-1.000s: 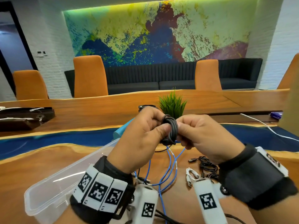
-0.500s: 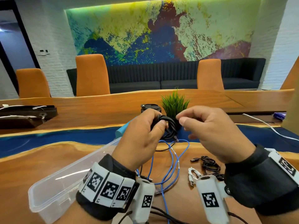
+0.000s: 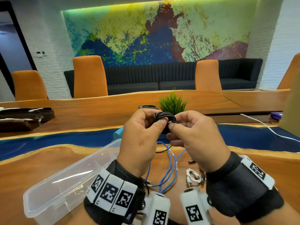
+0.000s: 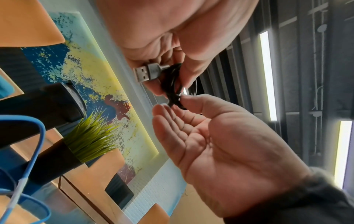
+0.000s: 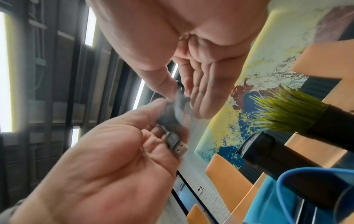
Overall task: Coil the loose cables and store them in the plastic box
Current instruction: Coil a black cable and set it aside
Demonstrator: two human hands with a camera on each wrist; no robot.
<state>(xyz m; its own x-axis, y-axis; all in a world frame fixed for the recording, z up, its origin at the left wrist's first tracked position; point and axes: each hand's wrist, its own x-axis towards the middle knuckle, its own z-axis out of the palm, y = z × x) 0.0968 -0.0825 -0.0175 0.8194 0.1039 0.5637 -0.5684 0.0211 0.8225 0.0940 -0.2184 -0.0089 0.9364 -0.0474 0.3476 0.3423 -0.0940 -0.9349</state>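
Note:
A coiled black cable (image 3: 164, 116) is held up over the table between both hands. My left hand (image 3: 155, 122) grips the coil, and the cable's USB plug (image 4: 145, 74) sticks out from its fingers. My right hand (image 3: 172, 125) pinches a strand of the same coil (image 4: 173, 84) between thumb and forefinger. The clear plastic box (image 3: 65, 176) lies open at the lower left with nothing visible in it. A loose blue cable (image 3: 172, 159) and a small bundled white cable (image 3: 193, 174) lie on the wood below my hands. More black cable is partly hidden behind my right wrist.
A potted green plant (image 3: 172, 103) and a black device (image 3: 147, 107) stand just beyond my hands. A light blue object (image 3: 117, 133) lies past the box. A long white cable (image 3: 267, 127) crosses the table's right side. Orange chairs line the far edge.
Half a second ago my right hand was off the coil, out to the right. It has come back and now pinches the coil, which my left hand has kept hold of.

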